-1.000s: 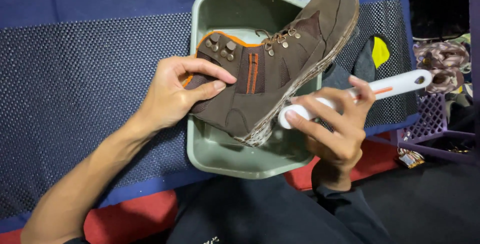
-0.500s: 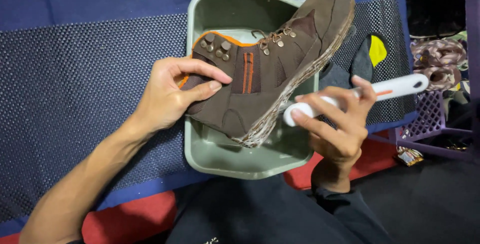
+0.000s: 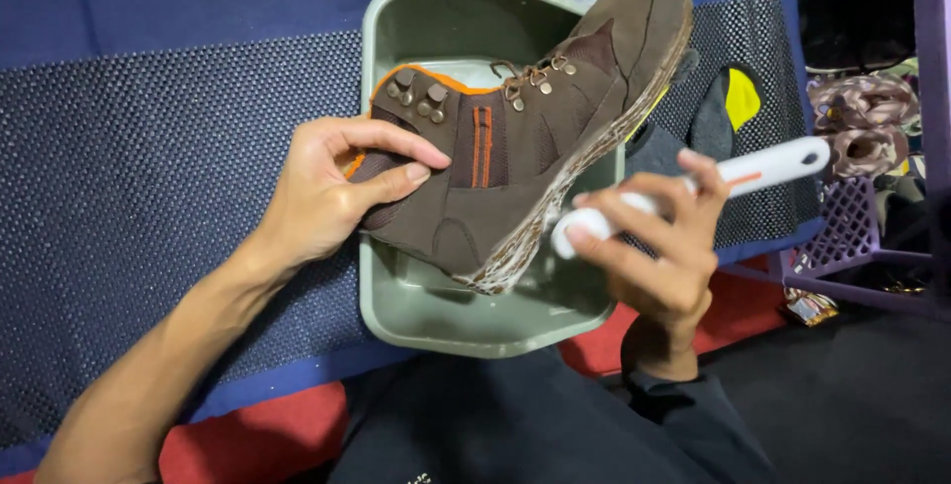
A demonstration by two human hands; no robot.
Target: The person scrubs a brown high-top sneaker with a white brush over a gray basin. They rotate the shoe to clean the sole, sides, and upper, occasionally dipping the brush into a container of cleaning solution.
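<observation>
Left hand (image 3: 332,197) is clamped on the collar of a brown hiking boot (image 3: 535,137): thumb on the outer side by the orange trim, fingers curled into the opening. That grip keeps the boot tilted on its side, sole edge turned toward the other hand, so the muddy rim is exposed.

The boot hangs over a grey-green plastic basin (image 3: 396,316), heel low near the basin's front edge, toe sticking out past its far right corner. Being over the basin, anything coming off the sole falls inside it rather than on the mat.

Right hand (image 3: 664,256) is closed around a white brush (image 3: 693,187), fingers wrapped over the head end, handle pointing out to the right. The head sits right at the pale dirt crust on the sole near the heel. Looks like contact, but the fingers cover the bristle side, so I can't confirm.

The basin sits on a dark blue dotted mat (image 3: 149,177), at its front right part. Just beyond the basin's right edge lies a dark sock with a yellow patch (image 3: 728,107). A purple plastic crate (image 3: 852,246) stands off the mat's right edge, with bundled fabric behind it.
</observation>
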